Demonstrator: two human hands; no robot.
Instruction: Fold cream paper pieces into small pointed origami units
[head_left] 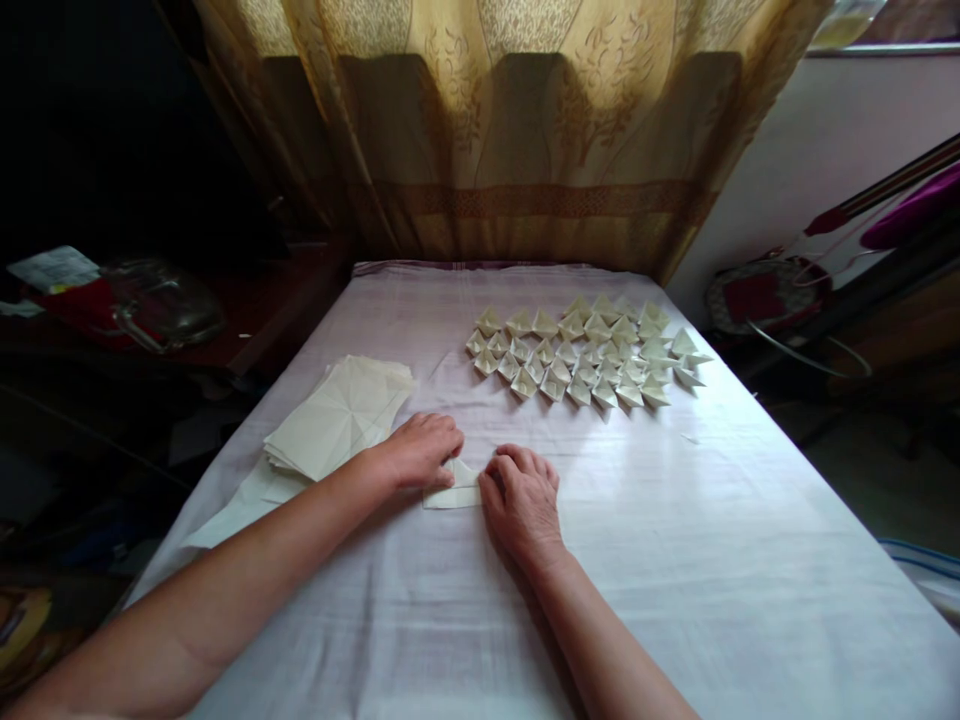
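Bare forearms reached over a white-clothed counter; left hand and right hand, fingers curled, held a folded cream paper piece at both ends.

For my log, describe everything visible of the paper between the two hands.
The paper is a small, pale cream piece that appears folded: a narrow band with a straight near edge, and another section behind it whose far edge dips. It lies crosswise on the pale tablecloth. The left hand's grip touches its left part and the right hand's grip its right end, hiding enough that its full outline cannot be told.
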